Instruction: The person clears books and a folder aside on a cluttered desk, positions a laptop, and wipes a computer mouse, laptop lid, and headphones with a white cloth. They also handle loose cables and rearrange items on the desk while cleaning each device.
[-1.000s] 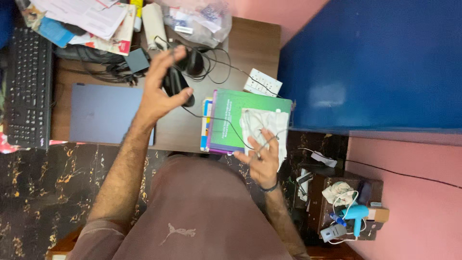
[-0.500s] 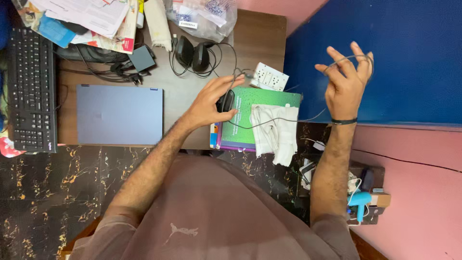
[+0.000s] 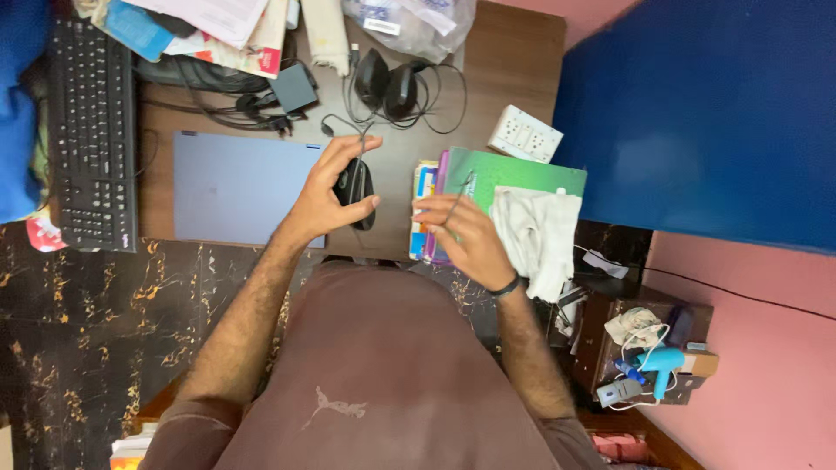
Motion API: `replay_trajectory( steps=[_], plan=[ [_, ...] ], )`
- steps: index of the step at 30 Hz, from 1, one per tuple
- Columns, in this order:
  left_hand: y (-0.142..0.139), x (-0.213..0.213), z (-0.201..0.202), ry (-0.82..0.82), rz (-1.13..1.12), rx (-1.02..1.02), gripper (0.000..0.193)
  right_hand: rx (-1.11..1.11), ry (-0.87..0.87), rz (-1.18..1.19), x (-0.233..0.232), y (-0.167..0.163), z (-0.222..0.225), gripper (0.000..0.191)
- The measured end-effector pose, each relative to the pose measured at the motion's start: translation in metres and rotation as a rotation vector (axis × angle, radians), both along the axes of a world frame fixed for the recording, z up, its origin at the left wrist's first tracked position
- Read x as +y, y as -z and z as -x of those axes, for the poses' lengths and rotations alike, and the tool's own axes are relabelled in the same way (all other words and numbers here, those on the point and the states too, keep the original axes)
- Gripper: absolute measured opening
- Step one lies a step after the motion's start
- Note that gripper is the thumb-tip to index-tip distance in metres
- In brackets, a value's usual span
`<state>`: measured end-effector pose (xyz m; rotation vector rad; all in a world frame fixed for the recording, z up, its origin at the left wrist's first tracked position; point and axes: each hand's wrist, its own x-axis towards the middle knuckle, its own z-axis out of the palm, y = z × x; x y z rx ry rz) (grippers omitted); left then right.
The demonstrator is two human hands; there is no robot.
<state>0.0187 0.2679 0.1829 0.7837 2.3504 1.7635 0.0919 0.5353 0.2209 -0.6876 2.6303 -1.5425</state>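
My left hand (image 3: 326, 196) is wrapped around a black computer mouse (image 3: 357, 191), held just above the wooden desk (image 3: 514, 52) beside a closed grey-blue laptop (image 3: 231, 187). My right hand (image 3: 461, 233) hovers over the left edge of a stack of books topped by a green notebook (image 3: 514, 170). Its fingers pinch the mouse's thin dark cable (image 3: 461, 187). A crumpled white cloth (image 3: 540, 235) lies on the notebook right of that hand.
A black keyboard (image 3: 87, 139) lies at the desk's left. Black headphones (image 3: 387, 83), tangled cables, papers and a plastic bag crowd the far edge. A white power strip (image 3: 524, 132) sits by a blue panel (image 3: 697, 113). A low stand (image 3: 644, 348) holds small items.
My right hand came down from high on the right to the book stack, still holding the cable. My left hand carried the mouse toward the laptop's right edge.
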Motion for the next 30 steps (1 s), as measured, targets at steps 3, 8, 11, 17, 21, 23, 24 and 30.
replay_trajectory(
  steps=[3,8,11,17,21,23,24,30],
  plan=[
    [0.007,-0.024,-0.005,-0.001,0.003,-0.034,0.072,-0.168,0.135,-0.020,-0.033,0.026,-0.005,0.015],
    [0.024,-0.045,-0.017,0.058,0.165,-0.107,0.072,-0.601,0.256,-0.490,-0.050,0.068,-0.019,0.040],
    [0.039,-0.051,-0.025,0.132,0.271,-0.007,0.074,-0.802,0.177,-0.457,-0.043,0.091,-0.026,0.045],
    [0.081,-0.056,-0.049,0.246,0.515,0.003,0.077,-1.009,0.310,0.290,-0.062,0.154,-0.014,0.056],
    [0.104,-0.059,-0.063,0.301,0.630,0.079,0.072,-1.159,0.414,0.251,-0.098,0.207,-0.002,0.046],
    [0.110,-0.062,-0.068,0.304,0.610,0.122,0.068,-1.110,0.380,0.573,-0.113,0.232,-0.001,0.036],
    [0.111,-0.065,-0.071,0.308,0.616,0.109,0.069,-1.079,0.362,0.732,-0.118,0.241,-0.003,0.036],
    [0.113,-0.083,-0.075,0.276,0.591,-0.048,0.073,-0.947,0.520,0.604,-0.123,0.250,-0.019,0.038]
  ],
)
